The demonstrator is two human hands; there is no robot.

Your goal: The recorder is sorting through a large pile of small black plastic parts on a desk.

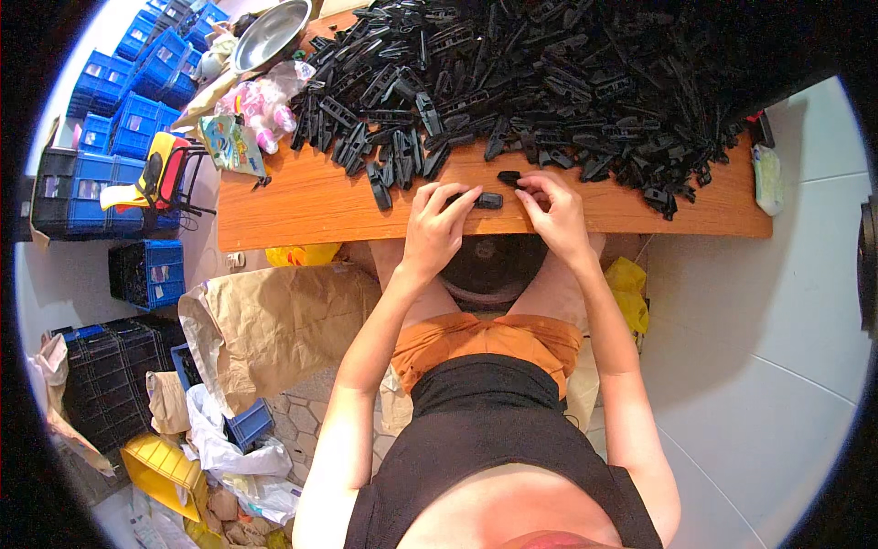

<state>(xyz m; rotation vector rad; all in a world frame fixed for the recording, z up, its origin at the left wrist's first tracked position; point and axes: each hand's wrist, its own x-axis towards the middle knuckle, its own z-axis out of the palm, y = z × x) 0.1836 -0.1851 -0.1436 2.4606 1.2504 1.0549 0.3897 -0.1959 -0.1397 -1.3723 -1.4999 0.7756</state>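
Observation:
At the near edge of the wooden table, my left hand (439, 220) is closed in a pinch on a small oblong black plastic piece (489, 200). Just to its right, my right hand (556, 215) grips another dark plastic piece (508, 177) between thumb and fingertips. The two pieces are close together but look apart. Beyond my hands lies a big heap of black clip-like plastic parts (549, 91). A few of them, such as one upright part (378, 186), lie at the heap's near fringe. The exact kind of the held pieces is too small to tell.
The wooden table (302, 215) spans the front. A metal bowl (272, 37) and pink-and-white plastic packaging (265, 105) stand at its left. A white-green packet (767, 178) is at the right edge. Blue crates (142, 123) and a brown paper sack (274, 316) fill the left side.

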